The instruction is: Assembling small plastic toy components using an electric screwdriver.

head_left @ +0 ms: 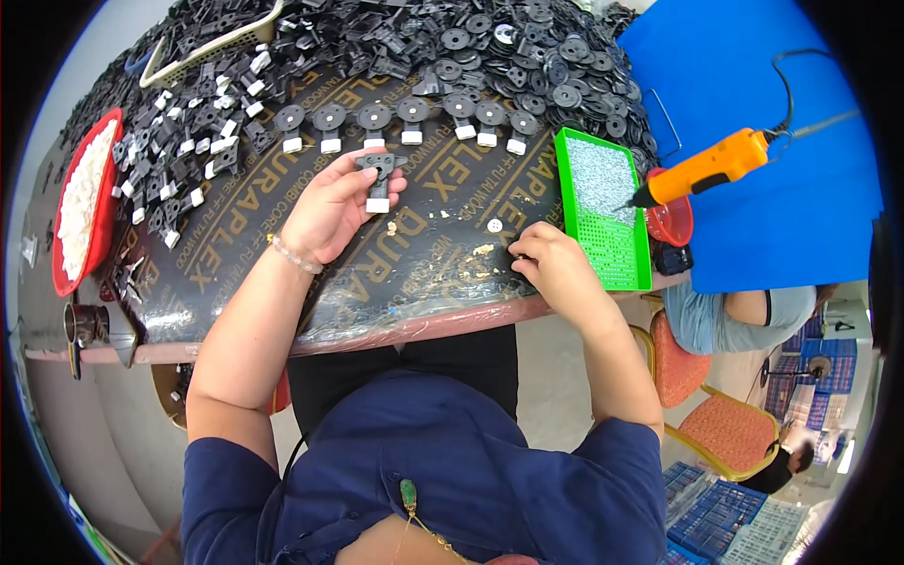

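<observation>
In my left hand (330, 209) is a black plastic part (381, 168) with a white block at its lower end, gripped between thumb and fingers above the table. The fingers of my right hand (557, 268) are pinched together low over the table near its front edge. Whatever they hold is too small and hidden to make out. A small white round piece (495, 226) lies just up and left of that hand. Beyond both hands, several black parts with round discs and white ends (374, 119) stand in a curved row.
A green tray (568, 193) of small silvery pieces is at the right, with an orange electric screwdriver (708, 169) over a red bowl (670, 221). A red basket (66, 268) of white pieces sits far left. Black parts (452, 38) pile up along the back.
</observation>
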